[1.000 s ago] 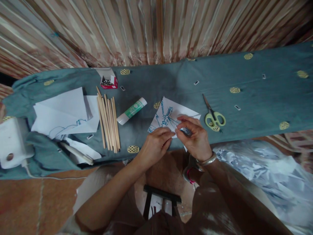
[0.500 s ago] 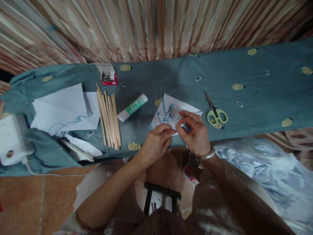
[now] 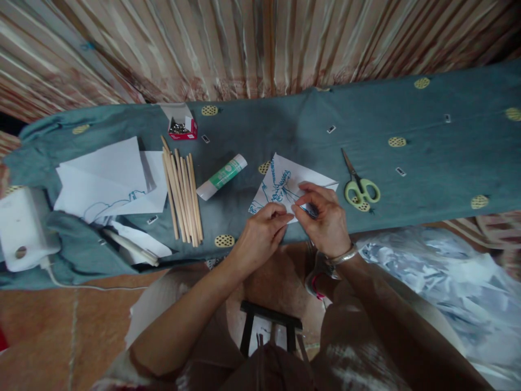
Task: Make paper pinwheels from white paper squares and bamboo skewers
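Note:
A folded sheet of white paper (image 3: 308, 176) with blue drawn lines lies at the front edge of the cloth-covered table. My left hand (image 3: 262, 231) pinches its near edge between thumb and fingers. Close beside it, my right hand (image 3: 323, 217) pinches the same edge, its thumb and forefinger almost meeting the left fingertips. Both hands partly cover the near side of the paper. Green-handled scissors (image 3: 360, 187) rest just right of the paper, blades pointing away. To the left lies a glue stick (image 3: 223, 176) with a green and white label.
Several wooden sticks (image 3: 183, 198) lie left of the glue stick, below a red open box (image 3: 183, 129) of small metal pieces. Further left are white sheets (image 3: 103, 174) and a white device (image 3: 25, 231) with a cord. A clear plastic bag (image 3: 448, 288) sits below the table's right side.
Both hands keep their pinch on the paper with hardly any movement. The whole view has shifted very slightly.

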The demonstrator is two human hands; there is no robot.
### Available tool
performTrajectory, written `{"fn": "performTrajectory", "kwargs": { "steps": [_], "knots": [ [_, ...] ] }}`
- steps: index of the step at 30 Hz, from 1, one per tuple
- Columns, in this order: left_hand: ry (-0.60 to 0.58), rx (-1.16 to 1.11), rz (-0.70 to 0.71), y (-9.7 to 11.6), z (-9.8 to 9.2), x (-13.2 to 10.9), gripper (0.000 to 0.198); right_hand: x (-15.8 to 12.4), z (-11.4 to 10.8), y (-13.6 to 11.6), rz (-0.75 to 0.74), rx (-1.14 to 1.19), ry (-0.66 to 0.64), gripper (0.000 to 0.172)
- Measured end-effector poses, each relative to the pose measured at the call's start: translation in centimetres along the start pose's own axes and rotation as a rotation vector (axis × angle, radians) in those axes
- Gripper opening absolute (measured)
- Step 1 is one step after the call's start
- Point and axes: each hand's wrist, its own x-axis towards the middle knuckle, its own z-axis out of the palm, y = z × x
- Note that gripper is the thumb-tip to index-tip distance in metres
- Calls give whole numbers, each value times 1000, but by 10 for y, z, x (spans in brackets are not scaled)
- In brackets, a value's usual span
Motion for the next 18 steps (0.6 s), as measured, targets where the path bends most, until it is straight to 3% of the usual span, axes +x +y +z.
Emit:
{"fn": "performTrajectory", "kwargs": {
  "steps": [18],
  "knots": [
    [25,40,71,-1,3,-1,24,-3,-1,2,-88,-41,-15,11]
  ]
}}
